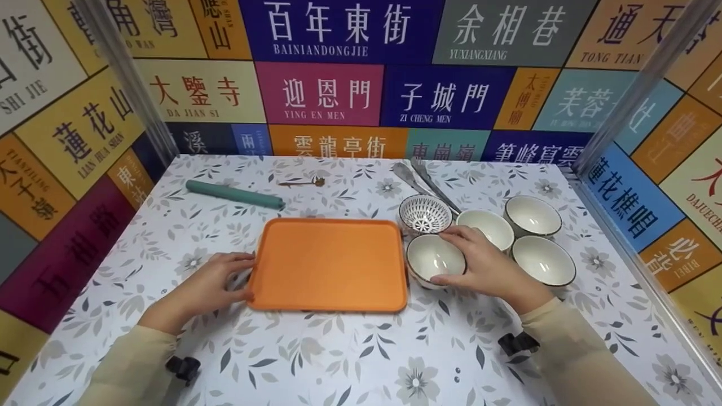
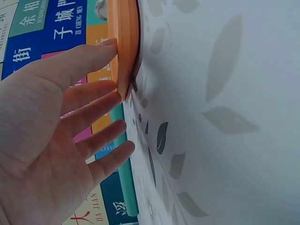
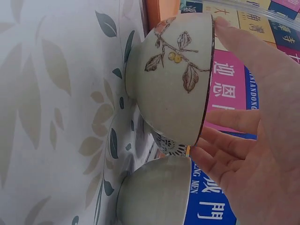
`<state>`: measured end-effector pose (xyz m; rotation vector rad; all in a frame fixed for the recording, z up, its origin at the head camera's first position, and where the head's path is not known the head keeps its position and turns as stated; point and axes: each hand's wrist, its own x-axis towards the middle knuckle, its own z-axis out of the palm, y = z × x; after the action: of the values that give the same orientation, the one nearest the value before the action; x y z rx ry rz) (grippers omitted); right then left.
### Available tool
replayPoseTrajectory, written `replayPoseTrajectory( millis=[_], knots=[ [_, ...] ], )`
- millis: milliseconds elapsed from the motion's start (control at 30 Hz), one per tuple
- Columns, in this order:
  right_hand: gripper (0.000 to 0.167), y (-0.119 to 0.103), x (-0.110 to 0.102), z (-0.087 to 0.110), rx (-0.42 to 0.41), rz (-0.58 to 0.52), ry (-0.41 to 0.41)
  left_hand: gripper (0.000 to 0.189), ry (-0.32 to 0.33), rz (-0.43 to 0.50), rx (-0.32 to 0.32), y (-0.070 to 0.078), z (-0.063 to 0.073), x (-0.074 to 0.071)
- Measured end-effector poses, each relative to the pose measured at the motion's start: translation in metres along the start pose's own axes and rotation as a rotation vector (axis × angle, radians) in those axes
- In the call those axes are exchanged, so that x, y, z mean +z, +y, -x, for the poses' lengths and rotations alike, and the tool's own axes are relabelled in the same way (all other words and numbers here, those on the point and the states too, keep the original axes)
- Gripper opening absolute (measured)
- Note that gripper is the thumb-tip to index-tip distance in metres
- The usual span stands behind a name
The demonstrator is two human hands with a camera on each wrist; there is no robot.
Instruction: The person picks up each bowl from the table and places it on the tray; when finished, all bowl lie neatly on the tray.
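- On the tabletop (image 1: pixel 350 361), the right hand (image 1: pixel 485 265) curls around the near-left bowl (image 1: pixel 433 258), just right of the orange tray (image 1: pixel 330 264).
- Left hand (image 1: pixel 211 282), fingers straight, touches the tray's left edge.
- Neighbouring bowls (image 1: pixel 533 216) crowd close; lifting carelessly could knock them.
- Open room lies near.

the tray (image 1: pixel 328 264) at the left hand's (image 1: pixel 206 285) fingertips is plain orange. the bowl (image 3: pixel 171 77) between the right hand's (image 1: pixel 479 265) thumb and fingers is pale grey-green with brown leaves and yellow berries; beyond the fingers, a bowl (image 1: pixel 425 213) with white lattice pattern. the tablecloth (image 1: pixel 361 361) is white with grey leaves and flowers.
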<state>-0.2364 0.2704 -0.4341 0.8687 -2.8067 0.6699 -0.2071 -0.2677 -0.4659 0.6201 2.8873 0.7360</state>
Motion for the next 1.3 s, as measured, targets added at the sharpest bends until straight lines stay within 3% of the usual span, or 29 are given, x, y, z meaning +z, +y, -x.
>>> replayPoseTrajectory(
  millis=[167,400,667,933,1300],
  knots=[
    [0.103,0.000,0.002,0.001,0.004,0.026,-0.015,0.064,-0.044,0.004,-0.006,-0.002,-0.003,-0.003],
    [0.111,-0.001,0.004,0.004,0.070,0.037,-0.055,0.063,-0.109,0.022,-0.023,-0.001,-0.004,-0.010],
    [0.115,0.003,0.014,0.005,0.117,-0.012,0.021,0.066,-0.091,-0.001,0.035,-0.004,-0.005,-0.013],
    [0.116,-0.001,0.021,0.006,0.118,-0.040,0.065,0.065,-0.124,0.034,-0.048,-0.002,-0.006,-0.014],
    [0.116,-0.025,0.024,-0.015,0.083,-0.128,0.077,0.066,-0.103,0.027,-0.035,0.000,-0.006,-0.015]
  ],
)
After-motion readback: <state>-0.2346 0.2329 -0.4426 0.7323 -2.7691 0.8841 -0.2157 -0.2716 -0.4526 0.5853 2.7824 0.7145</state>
